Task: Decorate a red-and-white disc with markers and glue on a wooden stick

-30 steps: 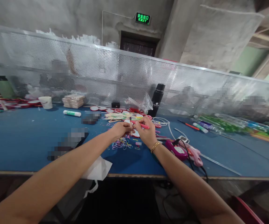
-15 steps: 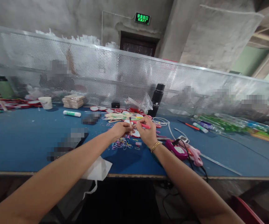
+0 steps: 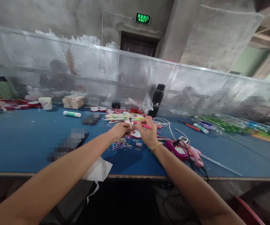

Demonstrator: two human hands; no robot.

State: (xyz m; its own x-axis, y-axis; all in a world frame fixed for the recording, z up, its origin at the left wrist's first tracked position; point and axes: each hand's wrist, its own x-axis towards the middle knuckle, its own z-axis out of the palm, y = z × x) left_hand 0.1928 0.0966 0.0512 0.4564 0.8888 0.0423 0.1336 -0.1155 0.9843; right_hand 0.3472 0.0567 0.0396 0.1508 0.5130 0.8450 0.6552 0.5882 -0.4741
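Over the middle of the blue table, my left hand (image 3: pixel 122 130) pinches a flat wooden stick (image 3: pixel 131 125), held nearly upright with a dark upper end. Close on its right, my right hand (image 3: pixel 147 131) is closed round a pink-red marker pen (image 3: pixel 145 125). The pen's tip points left at the stick; whether the two touch, I cannot tell. Below both hands lie many small coloured rubber bands (image 3: pixel 121 144). A white disc with a red rim (image 3: pixel 137 134) is partly hidden behind my fingers. More wooden sticks (image 3: pixel 116 117) lie just beyond.
Behind stands a black bottle (image 3: pixel 157 100) before a perforated metal screen (image 3: pixel 97 72). A pink glue gun (image 3: pixel 195 156), a magenta device (image 3: pixel 177 150) and cables are at right. Glue stick (image 3: pixel 72 114), paper cup (image 3: pixel 46 103) and blurred dark objects are left. A white strapped item (image 3: pixel 99 168) overhangs the front edge.
Both hands stay almost in place. The stick leans slightly more to the left at its top, and the white strap hanging below the table edge has swung a little to the right.
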